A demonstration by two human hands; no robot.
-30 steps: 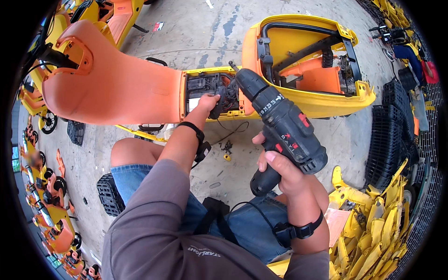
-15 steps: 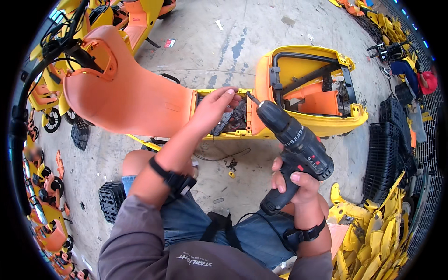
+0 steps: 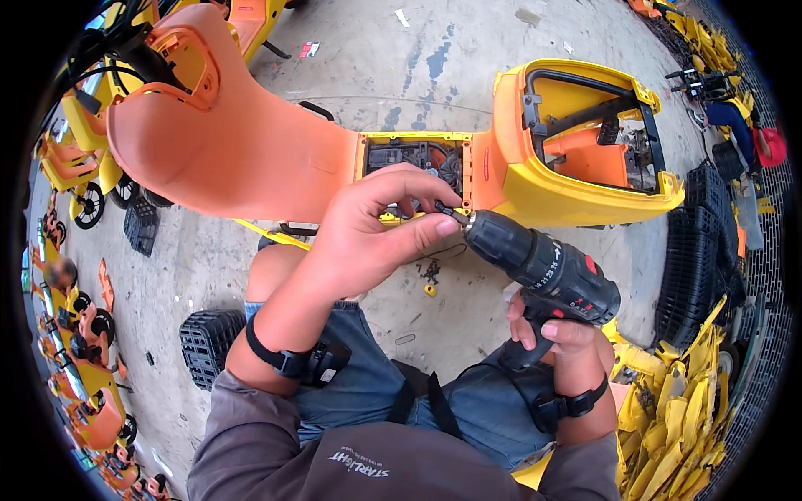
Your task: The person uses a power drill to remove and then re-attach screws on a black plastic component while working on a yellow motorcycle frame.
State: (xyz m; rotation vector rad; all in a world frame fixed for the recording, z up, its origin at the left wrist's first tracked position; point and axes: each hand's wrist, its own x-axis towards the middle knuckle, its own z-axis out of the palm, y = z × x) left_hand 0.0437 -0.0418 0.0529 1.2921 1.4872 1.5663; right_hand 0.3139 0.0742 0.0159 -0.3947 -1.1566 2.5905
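Observation:
A black cordless drill (image 3: 543,265) with red marks is held by its grip in my right hand (image 3: 555,332), its chuck pointing up and to the left. My left hand (image 3: 376,225) reaches across to the chuck, thumb and index finger pinching the dark drill bit (image 3: 451,212) near its tip. Whether a screw sits on the tip is too small to tell. Beyond my hands lies an orange and yellow scooter body (image 3: 251,134). Its open middle compartment (image 3: 393,156) shows dark wiring and parts, partly hidden by my left hand.
A yellow tail frame (image 3: 576,188) forms the scooter's right end. Black crates (image 3: 689,259) are stacked at the right, above piled yellow panels (image 3: 668,409). Another black crate (image 3: 209,342) stands by my left leg. Small dark fasteners (image 3: 430,271) lie on the floor. A person (image 3: 743,134) is at far right.
My left hand has moved from over the compartment to the bit and closed on it. The drill has shifted down and right in the picture and tilted flatter, still in my right hand.

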